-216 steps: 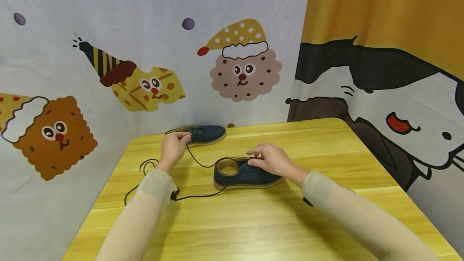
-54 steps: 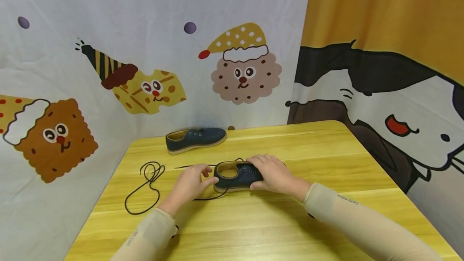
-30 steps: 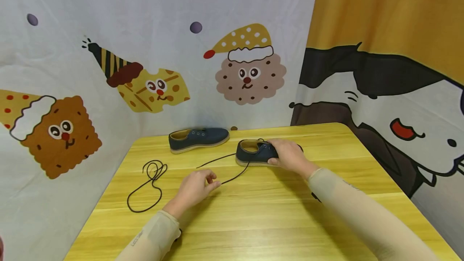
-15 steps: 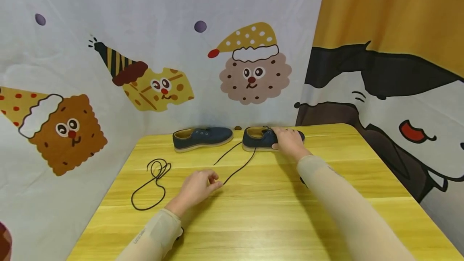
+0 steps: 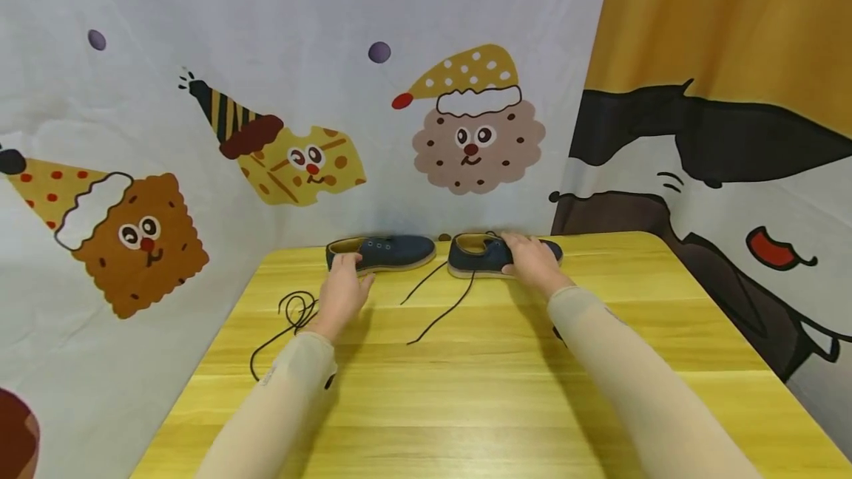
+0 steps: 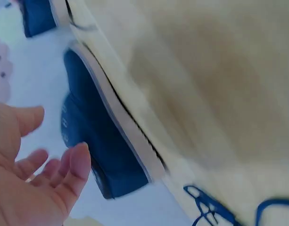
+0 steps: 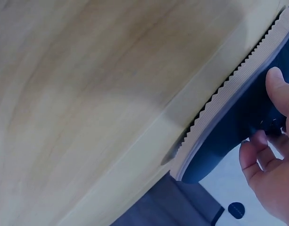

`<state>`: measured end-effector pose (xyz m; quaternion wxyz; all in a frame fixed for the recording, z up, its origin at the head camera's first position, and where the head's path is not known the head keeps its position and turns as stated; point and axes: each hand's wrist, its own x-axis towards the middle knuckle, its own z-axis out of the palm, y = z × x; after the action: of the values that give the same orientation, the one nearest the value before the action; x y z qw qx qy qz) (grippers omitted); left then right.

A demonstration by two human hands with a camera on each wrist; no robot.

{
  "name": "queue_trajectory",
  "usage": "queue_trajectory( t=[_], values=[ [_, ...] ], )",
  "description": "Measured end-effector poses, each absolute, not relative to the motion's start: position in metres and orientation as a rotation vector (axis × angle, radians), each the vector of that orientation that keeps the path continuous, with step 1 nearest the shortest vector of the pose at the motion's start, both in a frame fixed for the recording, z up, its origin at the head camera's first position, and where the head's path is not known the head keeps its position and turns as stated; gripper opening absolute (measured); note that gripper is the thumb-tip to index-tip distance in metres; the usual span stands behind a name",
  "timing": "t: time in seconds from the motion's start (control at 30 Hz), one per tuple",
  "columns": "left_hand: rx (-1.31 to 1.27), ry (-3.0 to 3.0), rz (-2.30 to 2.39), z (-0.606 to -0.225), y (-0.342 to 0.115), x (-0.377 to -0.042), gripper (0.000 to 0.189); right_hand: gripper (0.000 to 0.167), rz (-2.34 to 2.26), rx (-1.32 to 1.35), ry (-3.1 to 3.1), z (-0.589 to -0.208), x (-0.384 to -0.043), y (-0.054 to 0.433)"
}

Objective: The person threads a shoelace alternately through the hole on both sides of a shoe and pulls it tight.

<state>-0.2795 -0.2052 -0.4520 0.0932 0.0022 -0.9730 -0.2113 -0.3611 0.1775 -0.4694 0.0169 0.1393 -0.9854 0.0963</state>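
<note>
- The bench carries both shoes along the edge farthest from you.
- Your laced shoe sits under your right hand; threading looks begun, but your hand hides how far it goes.
- Your bare shoe sits just beyond your left hand; no lace shows in its near eyelets, so it's probably left to do.
- Your right hand clasps the laced shoe; your left is relaxed, holding nothing, contact uncertain.
- Your spare lace lies loose beside your left wrist, seemingly unused.
- The threaded lace trails two untied ends between your hands.

There are two shoes, two hands, two laces, one table.
</note>
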Motion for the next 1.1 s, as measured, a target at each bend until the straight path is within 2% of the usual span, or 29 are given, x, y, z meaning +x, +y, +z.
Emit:
queue_trajectory(
  t=[0.2, 0.57, 0.77, 0.87, 1.0, 1.1],
  values=[
    [0.065, -3.013, -0.491, -0.449, -0.227, -0.312, 0.063, 0.083, 0.394, 0.434, -2.962, -0.462, -0.341, 0.178],
    [-0.027, -3.000, -0.298, -0.456, -0.244, -0.314, 0.039, 0.066, 0.444, 0.596, -2.906, -0.456, -0.276, 0.210],
    [0.009, -2.958, -0.374, -0.453, -0.258, -0.290, 0.028, 0.061, 0.478, 0.662, -2.873, -0.466, -0.257, 0.212],
    [-0.052, -2.878, -0.350, -0.451, -0.255, -0.269, 0.025, 0.061, 0.499, 0.680, -2.855, -0.468, -0.249, 0.210],
    [-0.244, -2.670, -0.262, -0.444, -0.229, -0.239, 0.017, 0.060, 0.543, 0.677, -2.840, -0.463, -0.241, 0.209],
    [-0.379, -2.564, -0.254, -0.436, -0.193, -0.216, 0.014, 0.053, 0.577, 0.648, -2.797, -0.457, -0.240, 0.212]
  ],
)
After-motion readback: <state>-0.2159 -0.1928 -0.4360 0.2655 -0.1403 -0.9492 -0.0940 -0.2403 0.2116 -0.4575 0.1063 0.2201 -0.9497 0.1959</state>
